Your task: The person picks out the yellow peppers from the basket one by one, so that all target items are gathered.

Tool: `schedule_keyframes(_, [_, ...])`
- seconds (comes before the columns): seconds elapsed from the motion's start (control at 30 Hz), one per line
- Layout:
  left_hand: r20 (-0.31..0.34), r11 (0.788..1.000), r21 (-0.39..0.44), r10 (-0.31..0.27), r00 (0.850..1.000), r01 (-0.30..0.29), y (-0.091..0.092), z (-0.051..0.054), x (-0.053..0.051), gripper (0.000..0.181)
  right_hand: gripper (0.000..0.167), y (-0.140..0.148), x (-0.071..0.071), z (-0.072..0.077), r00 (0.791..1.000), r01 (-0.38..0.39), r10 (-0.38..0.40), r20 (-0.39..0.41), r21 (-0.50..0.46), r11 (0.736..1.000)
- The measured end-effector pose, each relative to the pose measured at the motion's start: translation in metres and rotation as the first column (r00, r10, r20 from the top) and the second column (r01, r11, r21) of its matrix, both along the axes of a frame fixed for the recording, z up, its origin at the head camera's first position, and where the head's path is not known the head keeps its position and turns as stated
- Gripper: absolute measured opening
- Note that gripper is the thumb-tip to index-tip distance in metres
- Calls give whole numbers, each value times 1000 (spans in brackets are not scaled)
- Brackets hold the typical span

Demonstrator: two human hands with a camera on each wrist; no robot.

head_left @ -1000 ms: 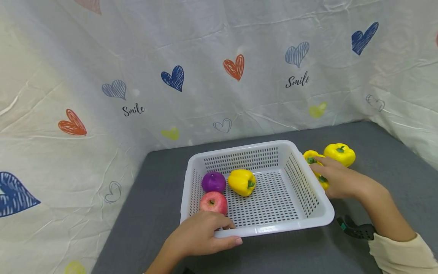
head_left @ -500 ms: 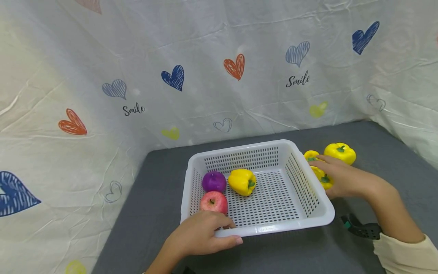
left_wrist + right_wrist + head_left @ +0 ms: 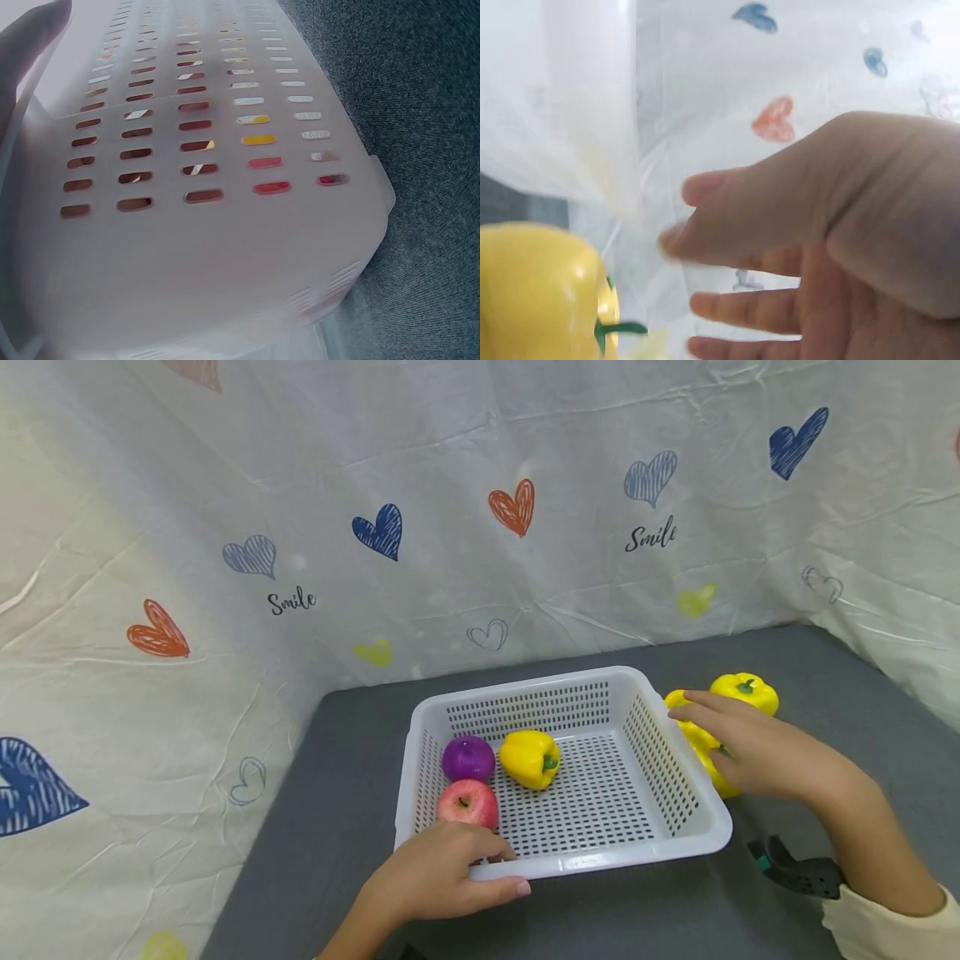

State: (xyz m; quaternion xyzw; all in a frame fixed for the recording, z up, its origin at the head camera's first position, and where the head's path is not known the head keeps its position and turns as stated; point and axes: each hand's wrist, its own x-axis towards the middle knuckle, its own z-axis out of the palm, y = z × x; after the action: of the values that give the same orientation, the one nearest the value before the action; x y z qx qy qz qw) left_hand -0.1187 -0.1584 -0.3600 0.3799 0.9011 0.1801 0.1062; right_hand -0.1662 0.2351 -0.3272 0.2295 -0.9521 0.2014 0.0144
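Observation:
A white perforated plastic basket (image 3: 600, 857) sits on the dark tabletop. My left hand (image 3: 442, 872) grips its near rim, fingers over the inside and thumb outside; the left wrist view shows the slotted outer wall. Inside lie a purple onion-like ball (image 3: 468, 758), a red apple (image 3: 469, 803) and a yellow bell pepper (image 3: 530, 759). Right of the basket, my right hand (image 3: 757, 747) hovers with spread fingers over yellow bell peppers, partly hiding them. One pepper (image 3: 540, 292) shows in the right wrist view, apart from the fingers. Farther back lies another pepper (image 3: 744, 692).
The dark grey table (image 3: 352, 777) extends around the basket. A white curtain (image 3: 450, 593) printed with hearts and "Smile" hangs behind it and along both sides. A black wristband (image 3: 798, 870) is on the right wrist.
My right hand has lifted slightly and shifted right over the peppers. The nearest pepper beside the basket has moved a little towards me. The left hand and basket stay put.

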Motion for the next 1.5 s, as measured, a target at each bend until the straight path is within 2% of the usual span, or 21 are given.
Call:
schedule_keyframes(0.07, [-2,1000,2,-3,1000,3,-1,0,0,46,52,-9,2,2,997,-19,20,-69,19,1000])
schedule_keyframes(0.2, [0,1000,3,-2,1000,2,-2,-1,0,46,48,-31,7,2,984,-60,67,-168,45,997])
schedule_keyframes(0.33, [6,1000,-1,8,1000,-8,-3,-2,1,46,45,-57,12,-3,977,-98,106,-184,48,994])
schedule_keyframes(0.47, [12,1000,2,13,1000,-13,-3,-3,0,46,48,-77,14,-12,980,-147,151,-132,43,988])
schedule_keyframes(0.63, [-1,1000,15,-2,1000,2,-2,-3,-1,45,60,-89,15,-23,978,-203,204,-33,11,979])
schedule_keyframes(0.83, [-4,1000,4,-6,1000,6,-1,-3,-3,47,77,-96,14,-31,965,-244,246,92,-36,969])
schedule_keyframes(1.03, [1,1000,-21,5,1000,-5,-1,-3,-3,50,73,-104,9,-36,946,-263,270,181,-58,963])
schedule_keyframes(1.13, [-3,1000,-16,-6,1000,6,-1,-3,-3,49,66,-107,8,-36,945,-267,266,193,-20,963])
schedule_keyframes(1.37, [12,995,41,-87,996,87,1,-2,-4,40,60,-114,8,-32,952,-249,229,201,80,965])
schedule_keyframes(1.5, [5,994,43,-99,995,99,3,-1,-4,40,56,-118,9,-29,952,-264,242,189,100,959])
